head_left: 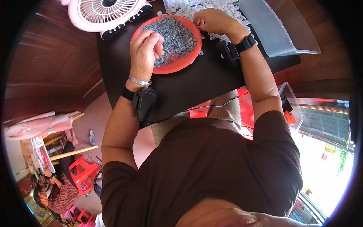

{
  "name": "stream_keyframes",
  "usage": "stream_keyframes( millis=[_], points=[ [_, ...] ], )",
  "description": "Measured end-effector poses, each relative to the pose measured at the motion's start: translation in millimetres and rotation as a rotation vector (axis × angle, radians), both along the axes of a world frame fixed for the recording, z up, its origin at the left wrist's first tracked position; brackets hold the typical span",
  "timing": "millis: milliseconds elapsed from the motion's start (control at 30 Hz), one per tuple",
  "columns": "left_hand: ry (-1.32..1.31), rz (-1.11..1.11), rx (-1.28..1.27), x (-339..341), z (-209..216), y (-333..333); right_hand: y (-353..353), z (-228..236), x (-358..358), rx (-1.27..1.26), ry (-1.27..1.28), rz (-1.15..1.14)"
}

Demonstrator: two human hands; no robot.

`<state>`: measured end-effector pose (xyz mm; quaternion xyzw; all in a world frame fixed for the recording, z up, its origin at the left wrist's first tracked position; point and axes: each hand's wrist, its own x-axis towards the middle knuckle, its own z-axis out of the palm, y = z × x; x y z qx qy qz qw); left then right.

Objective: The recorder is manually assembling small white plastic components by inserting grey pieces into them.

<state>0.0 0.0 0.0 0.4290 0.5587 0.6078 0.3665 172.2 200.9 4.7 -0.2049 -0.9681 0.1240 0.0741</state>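
From the head view, the left hand (pixel 145 49) hovers over the near-left of the orange plate (pixel 177 66), fingers bunched, pinching small grey pieces (pixel 177 36) from its heap; the right hand (pixel 213 20) is curled at the far-right rim beside white rings (pixel 204 7) — seemingly a picking-and-pairing step, needing a fine, steady pinch next.

My left hand (pixel 145 49) is curled, fingers bunched toward the thumb, wrist bent forward. My right hand (pixel 213 20) sits ahead and right of it, loosely fisted, forearm angled outward.
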Motion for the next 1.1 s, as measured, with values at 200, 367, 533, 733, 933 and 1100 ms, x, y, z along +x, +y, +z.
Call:
stream_keyframes(
  millis=[200,367,533,733,933,1100],
  points=[
    [-0.024,0.009,0.052,-1.6,1.6,2.9,4.6,-11.9,-7.2,0.079,0.076,-0.053],
    [0.029,-0.017,0.017,-3.4,2.0,1.1,1.8,-4.3,-6.4,0.095,0.029,-0.076],
    [0.035,-0.034,0.015,-1.7,4.2,-0.1,-34.5,28.7,-22.8,-0.449,0.505,-0.071],
    [-0.152,-0.118,-0.044,9.6,3.7,-0.5,-85.6,12.6,-40.2,-0.702,0.746,0.259],
    [-0.302,-0.191,-0.004,7.2,4.5,-1.4,-88.6,12.7,-39.7,-0.715,0.782,0.238],
    [-0.306,-0.184,0.021,7.2,3.9,-0.6,-85.8,14.2,-38.7,-0.569,0.717,0.235]
  ],
)
